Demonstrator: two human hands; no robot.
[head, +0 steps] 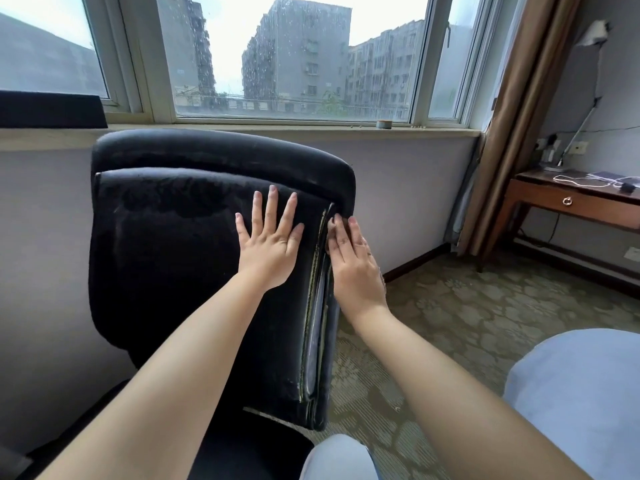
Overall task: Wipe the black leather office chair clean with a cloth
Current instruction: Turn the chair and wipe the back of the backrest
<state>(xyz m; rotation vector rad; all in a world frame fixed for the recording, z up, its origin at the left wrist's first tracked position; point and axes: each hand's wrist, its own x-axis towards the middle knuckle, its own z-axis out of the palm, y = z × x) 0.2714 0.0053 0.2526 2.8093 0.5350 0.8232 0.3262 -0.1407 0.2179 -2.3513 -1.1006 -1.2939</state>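
— Closest to me are both bare forearms, reaching up from the bottom edge toward the chair (pixel 194 258). What do you want first?

— The hands.

— I see the left hand (pixel 270 237) laid flat on the front of the backrest, near its right edge, fingers straight and spread, holding nothing. The right hand (pixel 353 261) lies along the backrest's right side edge, fingers straight and close together, fingertips touching the spot where the front panel meets the padded top roll. It grips nothing either.

— And the chair itself?

— Black and worn, standing against the wall under the window (pixel 294 57), its backrest facing me. A seam runs down the right edge of the backrest, and it gapes between the two hands, showing a pale lining. The seat shows only as a dark shape at the bottom left.

— Any cloth?

— I cannot make one out in either hand.

— Around it?

— Patterned carpet (pixel 485 323) to the right, a brown curtain (pixel 519 116) at the window's right edge, and a wooden bench (pixel 571 202) with a drawer in the right corner, cables lying on top. Something pale blue (pixel 581 393) fills the bottom right corner; I cannot tell what it is.
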